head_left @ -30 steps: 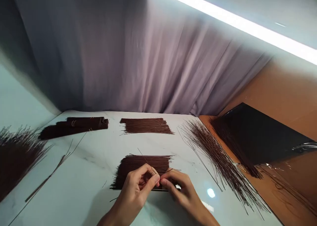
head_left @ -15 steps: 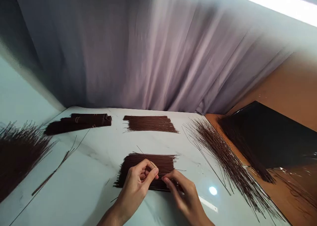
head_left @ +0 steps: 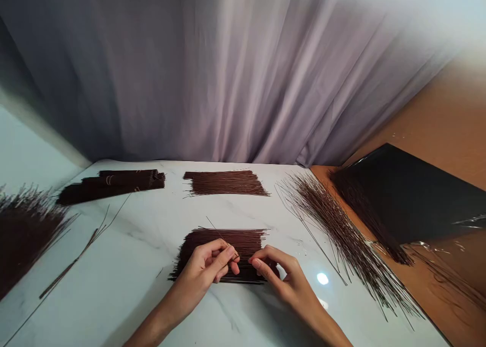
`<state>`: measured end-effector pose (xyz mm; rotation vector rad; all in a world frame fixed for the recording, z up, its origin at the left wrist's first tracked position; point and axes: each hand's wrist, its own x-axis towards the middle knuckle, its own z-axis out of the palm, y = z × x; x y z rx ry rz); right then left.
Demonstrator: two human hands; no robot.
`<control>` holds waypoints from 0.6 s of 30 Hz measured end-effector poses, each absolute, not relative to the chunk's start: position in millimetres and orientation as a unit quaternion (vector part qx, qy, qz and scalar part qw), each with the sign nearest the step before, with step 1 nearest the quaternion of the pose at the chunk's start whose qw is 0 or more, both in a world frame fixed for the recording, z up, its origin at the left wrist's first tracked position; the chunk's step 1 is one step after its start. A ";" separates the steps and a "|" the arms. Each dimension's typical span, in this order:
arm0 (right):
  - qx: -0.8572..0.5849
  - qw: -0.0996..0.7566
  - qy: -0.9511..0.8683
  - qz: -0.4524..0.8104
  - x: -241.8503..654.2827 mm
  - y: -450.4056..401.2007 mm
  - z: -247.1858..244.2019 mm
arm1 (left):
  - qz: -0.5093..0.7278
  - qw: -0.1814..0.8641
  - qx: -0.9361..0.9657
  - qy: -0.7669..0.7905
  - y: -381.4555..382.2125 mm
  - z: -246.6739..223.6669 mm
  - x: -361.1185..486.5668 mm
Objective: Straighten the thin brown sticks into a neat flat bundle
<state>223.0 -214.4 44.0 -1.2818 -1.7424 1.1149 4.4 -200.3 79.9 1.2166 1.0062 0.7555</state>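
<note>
My left hand (head_left: 212, 262) is closed in a pinch on a thin brown stick (head_left: 213, 225), whose upper end slants up and left past my fingers. A short way to the right, my right hand (head_left: 279, 272) has thumb and fingertip pressed together; whatever they may hold is too small to make out. Both hands hover over the near edge of a flat bundle of thin dark brown sticks (head_left: 228, 235) laid side by side on the white marbled table (head_left: 144, 296). My hands hide part of that bundle.
Behind lies a second flat bundle (head_left: 228, 183). To its left are dark tied bundles (head_left: 121, 181). A large brown pile (head_left: 26, 240) sits far left, near a few loose sticks (head_left: 76, 261). Right are a spread heap of sticks (head_left: 337, 225) and a black sheet (head_left: 417, 200) on brown board.
The view has shifted slightly. My right hand has moved a little away from my left, widening the gap between them. My left hand still pinches the stick.
</note>
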 end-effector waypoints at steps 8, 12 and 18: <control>-0.485 0.334 -0.686 0.426 229.9 -212.1 54.9 | 0.330 0.646 0.532 0.437 -200.0 74.1 5.1; -0.492 0.332 -0.687 0.420 235.2 -212.9 61.3 | 0.343 0.637 0.530 0.442 -200.2 70.7 6.5; -0.486 0.326 -0.691 0.424 236.4 -212.9 62.4 | 0.349 0.625 0.537 0.446 -201.6 68.7 8.0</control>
